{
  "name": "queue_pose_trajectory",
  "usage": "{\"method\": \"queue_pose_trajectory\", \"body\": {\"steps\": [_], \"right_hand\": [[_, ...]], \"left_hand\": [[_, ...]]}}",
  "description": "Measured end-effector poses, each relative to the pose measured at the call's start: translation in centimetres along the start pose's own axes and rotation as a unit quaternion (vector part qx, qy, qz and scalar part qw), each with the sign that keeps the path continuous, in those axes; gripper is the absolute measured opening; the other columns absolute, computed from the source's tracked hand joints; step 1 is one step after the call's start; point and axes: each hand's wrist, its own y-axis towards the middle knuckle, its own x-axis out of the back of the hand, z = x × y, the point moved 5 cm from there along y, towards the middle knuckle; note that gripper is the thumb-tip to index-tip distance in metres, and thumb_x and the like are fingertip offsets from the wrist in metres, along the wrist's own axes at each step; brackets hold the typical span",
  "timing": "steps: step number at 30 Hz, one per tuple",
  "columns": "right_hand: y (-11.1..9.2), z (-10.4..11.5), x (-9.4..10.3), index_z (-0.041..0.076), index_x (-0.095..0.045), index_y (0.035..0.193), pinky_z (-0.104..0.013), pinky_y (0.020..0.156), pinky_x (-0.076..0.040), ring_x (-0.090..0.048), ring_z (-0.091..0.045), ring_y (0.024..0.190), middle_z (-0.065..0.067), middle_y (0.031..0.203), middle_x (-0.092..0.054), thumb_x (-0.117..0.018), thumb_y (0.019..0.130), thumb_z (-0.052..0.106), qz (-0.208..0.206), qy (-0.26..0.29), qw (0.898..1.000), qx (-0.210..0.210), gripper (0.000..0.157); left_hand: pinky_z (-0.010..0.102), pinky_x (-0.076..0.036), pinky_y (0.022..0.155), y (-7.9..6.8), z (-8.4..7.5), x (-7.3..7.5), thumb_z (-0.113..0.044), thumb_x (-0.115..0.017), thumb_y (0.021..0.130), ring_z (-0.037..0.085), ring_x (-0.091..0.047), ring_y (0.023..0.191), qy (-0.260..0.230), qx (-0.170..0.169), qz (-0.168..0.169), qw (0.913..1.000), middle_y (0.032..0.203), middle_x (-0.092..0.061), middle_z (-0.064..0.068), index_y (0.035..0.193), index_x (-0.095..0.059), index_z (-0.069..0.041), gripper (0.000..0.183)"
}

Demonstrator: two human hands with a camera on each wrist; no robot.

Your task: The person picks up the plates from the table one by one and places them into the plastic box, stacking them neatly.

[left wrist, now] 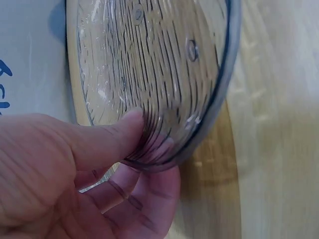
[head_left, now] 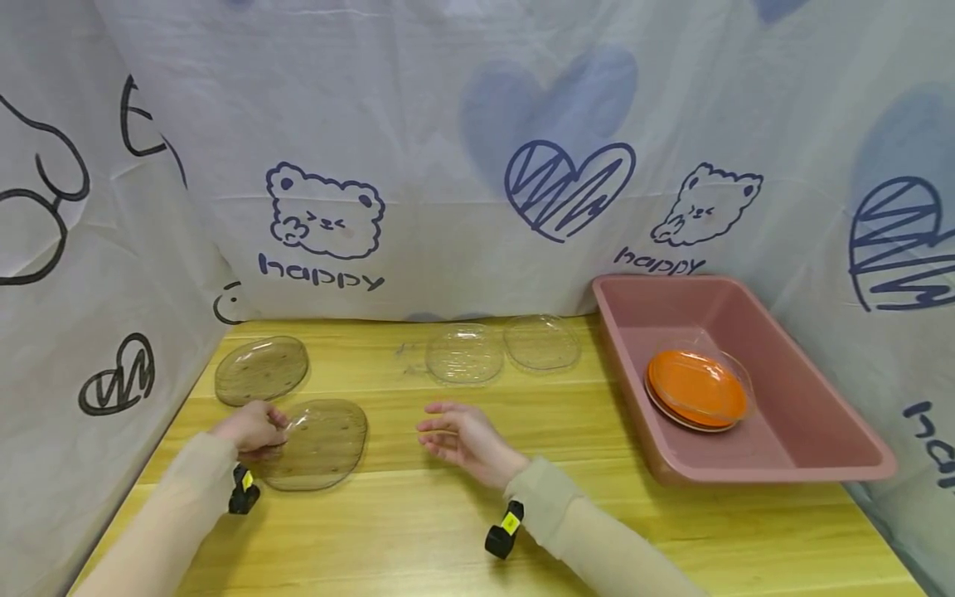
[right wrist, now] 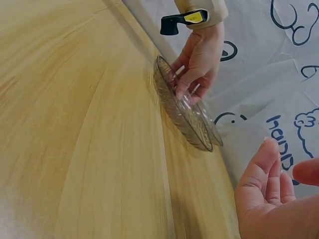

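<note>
Head cam: L hand [head_left: 256, 428] pinches tinted plate [head_left: 321, 448] at approx 9 o'clock on its rim; R hand [head_left: 472, 439], loosely open, holds nothing, w/ pink tub [head_left: 809, 414] approx 3 o'clock of it.

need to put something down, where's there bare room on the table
The table is bare in front between the two sleeves, mid-table between the held gray plate and right hand, and between that hand and the pink tub. It is crowded around the left hand and other gray plate, and at the back by the clear plates.
</note>
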Motion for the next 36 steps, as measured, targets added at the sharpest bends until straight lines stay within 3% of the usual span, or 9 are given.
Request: {"method": "queue_pose_trajectory", "body": {"steps": [10,16,25,36], "right_hand": [[-0.1,0.0,0.0,-0.006,-0.042,0.143,-0.024,0.090,-0.057,-0.064,-0.014,0.089,-0.007,0.104,-0.063,-0.048,0.100,0.007,0.001,0.000,1.000,-0.004,0.046],[-0.2,0.0,0.2,-0.006,-0.042,0.144,-0.023,0.088,-0.057,-0.064,-0.014,0.090,-0.007,0.106,-0.063,-0.048,0.100,0.007,-0.001,0.000,1.000,-0.003,0.046],[-0.5,-0.2,1.4,-0.004,-0.043,0.144,-0.022,0.087,-0.057,-0.063,-0.014,0.092,-0.007,0.108,-0.063,-0.049,0.099,0.007,-0.016,0.003,1.000,-0.003,0.046],[-1.1,0.1,4.7,-0.005,-0.040,0.146,-0.023,0.090,-0.056,-0.063,-0.013,0.094,-0.010,0.115,-0.063,-0.047,0.100,0.009,-0.038,-0.007,0.999,0.010,0.048]], "left_hand": [[0.019,-0.053,0.057,0.4,-0.8,-0.9,-0.004,-0.051,0.101,0.007,-0.057,0.062,-0.015,0.005,0.043,0.9989,0.078,-0.061,0.004,0.116,-0.046,0.013,0.023],[0.023,-0.059,0.063,0.8,-1.6,-1.8,-0.007,-0.042,0.106,0.007,-0.063,0.066,-0.048,-0.001,0.065,0.9967,0.089,-0.066,0.007,0.125,-0.044,0.014,0.029],[0.022,-0.060,0.064,1.6,-3.4,-3.8,-0.012,-0.037,0.108,0.007,-0.066,0.067,-0.109,-0.029,0.095,0.9891,0.088,-0.070,0.004,0.131,-0.043,0.016,0.037],[0.029,-0.064,0.074,2.8,-6.0,-6.9,-0.012,-0.027,0.110,0.019,-0.076,0.087,-0.153,-0.046,0.125,0.9791,0.112,-0.069,0.026,0.148,-0.029,0.018,0.049]]}}
